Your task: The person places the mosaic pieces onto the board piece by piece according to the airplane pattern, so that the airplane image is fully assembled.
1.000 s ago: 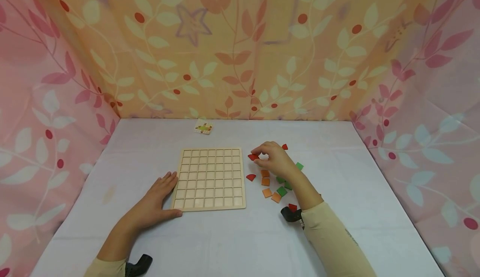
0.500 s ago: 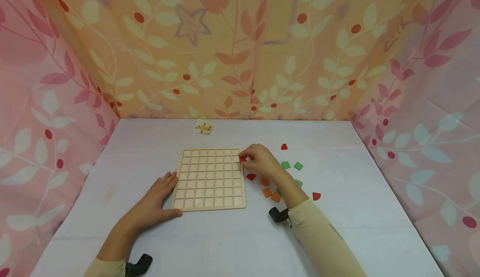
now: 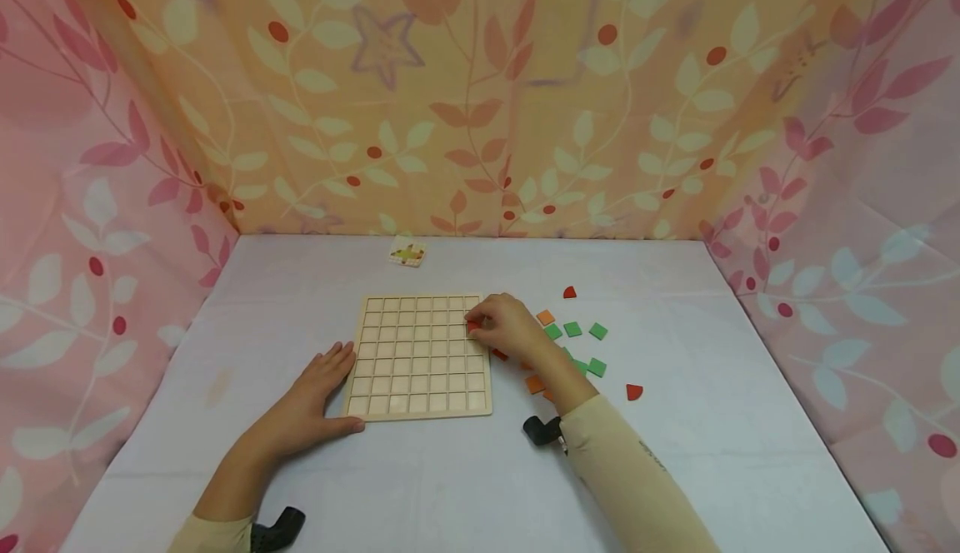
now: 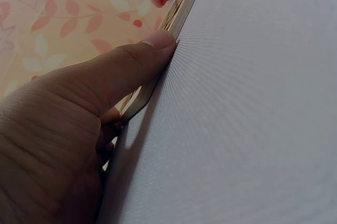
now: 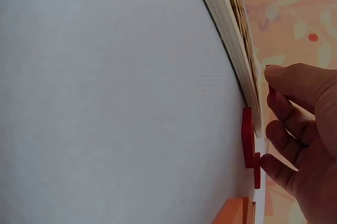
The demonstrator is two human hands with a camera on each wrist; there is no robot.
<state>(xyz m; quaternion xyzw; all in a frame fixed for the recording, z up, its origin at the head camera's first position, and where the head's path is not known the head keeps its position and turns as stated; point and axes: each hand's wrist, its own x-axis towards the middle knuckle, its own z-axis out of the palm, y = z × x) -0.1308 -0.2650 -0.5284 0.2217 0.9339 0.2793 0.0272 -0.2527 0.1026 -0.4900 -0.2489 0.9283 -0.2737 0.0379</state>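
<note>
A square wooden grid board (image 3: pixel 420 417) lies on the white-covered table. My left hand (image 3: pixel 311 395) rests at its lower left corner, fingers along the left side and thumb against the near edge; in the left wrist view the thumb (image 4: pixel 131 60) touches the board's rim. Over the right-hand columns, my right hand (image 3: pixel 510 326) pinches a red fan-shaped tile (image 3: pixel 472 326) between thumb and fingertips. The right wrist view shows this tile (image 5: pixel 271 88) edge-on, above the board. Another red tile (image 3: pixel 499 354) sits just off the board's right side, partly covered by the hand.
Several green square tiles (image 3: pixel 572 329) and orange square tiles (image 3: pixel 535 384) are scattered right of the board, some behind the right forearm. Red tiles lie farther out, one far back (image 3: pixel 570 292) and one nearer (image 3: pixel 634 391). A small patterned card (image 3: pixel 407 251) lies behind the board.
My right hand has carried the red tile leftward from among the loose tiles to over the board's right columns. The left hand has stayed in place.
</note>
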